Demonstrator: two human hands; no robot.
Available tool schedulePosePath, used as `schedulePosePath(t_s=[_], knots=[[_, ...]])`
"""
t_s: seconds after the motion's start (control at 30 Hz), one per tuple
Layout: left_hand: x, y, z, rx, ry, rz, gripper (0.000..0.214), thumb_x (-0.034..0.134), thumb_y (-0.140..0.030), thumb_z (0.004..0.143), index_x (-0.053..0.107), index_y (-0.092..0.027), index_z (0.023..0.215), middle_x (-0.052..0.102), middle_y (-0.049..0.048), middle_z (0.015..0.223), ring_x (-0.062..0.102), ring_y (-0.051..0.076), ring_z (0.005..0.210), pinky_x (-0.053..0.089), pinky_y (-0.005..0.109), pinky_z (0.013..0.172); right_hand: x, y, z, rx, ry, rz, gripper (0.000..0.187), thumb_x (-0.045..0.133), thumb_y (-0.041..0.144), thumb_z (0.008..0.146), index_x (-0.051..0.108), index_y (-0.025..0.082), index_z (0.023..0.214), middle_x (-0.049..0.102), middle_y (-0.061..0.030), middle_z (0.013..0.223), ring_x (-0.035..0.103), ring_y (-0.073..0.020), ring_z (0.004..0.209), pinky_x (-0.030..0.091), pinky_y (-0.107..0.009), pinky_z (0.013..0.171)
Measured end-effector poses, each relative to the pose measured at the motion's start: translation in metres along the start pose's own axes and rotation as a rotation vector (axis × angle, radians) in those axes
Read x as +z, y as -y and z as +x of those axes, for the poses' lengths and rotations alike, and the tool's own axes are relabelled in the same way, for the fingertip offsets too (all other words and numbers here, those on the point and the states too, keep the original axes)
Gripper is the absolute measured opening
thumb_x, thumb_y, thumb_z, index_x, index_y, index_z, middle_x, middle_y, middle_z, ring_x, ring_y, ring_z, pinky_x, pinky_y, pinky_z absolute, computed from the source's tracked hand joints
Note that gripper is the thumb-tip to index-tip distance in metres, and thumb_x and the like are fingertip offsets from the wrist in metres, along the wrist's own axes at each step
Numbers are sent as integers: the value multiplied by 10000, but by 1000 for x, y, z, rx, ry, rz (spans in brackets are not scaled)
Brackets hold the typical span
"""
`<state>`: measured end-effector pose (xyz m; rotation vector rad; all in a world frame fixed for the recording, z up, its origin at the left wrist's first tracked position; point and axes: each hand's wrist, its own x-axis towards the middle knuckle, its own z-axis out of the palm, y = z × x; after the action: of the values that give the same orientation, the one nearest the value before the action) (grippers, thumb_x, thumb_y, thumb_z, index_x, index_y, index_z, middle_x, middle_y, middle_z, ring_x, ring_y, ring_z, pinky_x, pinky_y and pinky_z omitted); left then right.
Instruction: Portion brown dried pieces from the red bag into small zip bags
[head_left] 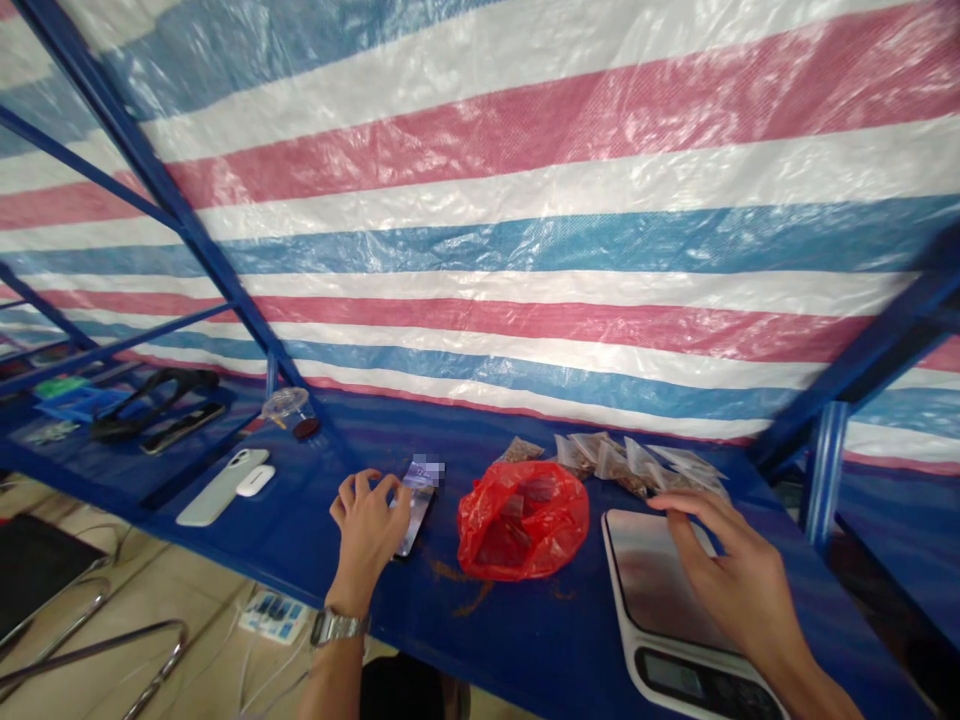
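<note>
My left hand, with a metal watch on its wrist, rests with curled fingers on a dark phone lying on the blue table. My right hand hovers with fingers stretched flat over the steel plate of a kitchen scale, holding nothing. Its fingertips reach toward several small clear packets of brown stuff at the back. Between the phone and the scale sits a crumpled red plastic bag with more packets inside.
A white phone and a white earbud case lie to the left. Behind them are a clear lidded cup, a black phone and a blue tray. Striped tarp hangs behind; blue frame posts stand at right. Chair legs and a power strip are on the floor.
</note>
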<state>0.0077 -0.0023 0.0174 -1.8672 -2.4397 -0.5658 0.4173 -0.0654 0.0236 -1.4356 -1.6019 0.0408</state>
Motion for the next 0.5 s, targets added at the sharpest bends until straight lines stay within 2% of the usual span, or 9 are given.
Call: schedulePosePath(t_s=[0.13, 0.2, 0.33, 0.4, 0.5], knots=[[2, -1, 2, 47, 65, -38, 382, 420, -300, 977, 800, -286, 1022, 574, 101, 1372, 397, 368, 1345, 315, 611, 1125, 0, -1, 0, -3, 6, 8, 190, 544, 332, 967, 727, 287, 985, 740, -19, 1036, 688, -234, 1023, 486, -386, 962], [3, -5, 4, 63, 75, -91, 414, 395, -285, 985, 774, -317, 1149, 524, 99, 1437, 394, 358, 1360, 316, 614, 1132, 2, 0, 1, -18, 5, 15, 187, 547, 335, 967, 727, 288, 980, 739, -19, 1031, 688, -238, 1019, 488, -393, 961], [1, -3, 10, 30, 6, -192, 491, 356, -266, 990, 632, -334, 1391, 447, 102, 1505, 386, 340, 1378, 315, 607, 1145, 2, 1, 1, -37, 2, 4, 189, 545, 343, 965, 729, 298, 964, 740, -9, 1018, 692, -243, 1009, 491, -404, 960], [1, 2, 13, -26, -10, -230, 498, 337, -272, 992, 613, -314, 1405, 484, 105, 1470, 408, 339, 1354, 319, 605, 1141, 1, 0, 1, -34, -1, -4, 191, 542, 349, 965, 728, 301, 966, 740, -9, 1026, 693, -247, 1011, 491, -410, 958], [2, 12, 17, -76, 39, -257, 487, 320, -262, 989, 633, -283, 1361, 581, 104, 1389, 467, 329, 1303, 344, 595, 1120, -2, -3, 0, -20, 3, -7, 187, 540, 350, 968, 722, 307, 969, 738, -10, 1032, 692, -251, 1014, 488, -418, 960]])
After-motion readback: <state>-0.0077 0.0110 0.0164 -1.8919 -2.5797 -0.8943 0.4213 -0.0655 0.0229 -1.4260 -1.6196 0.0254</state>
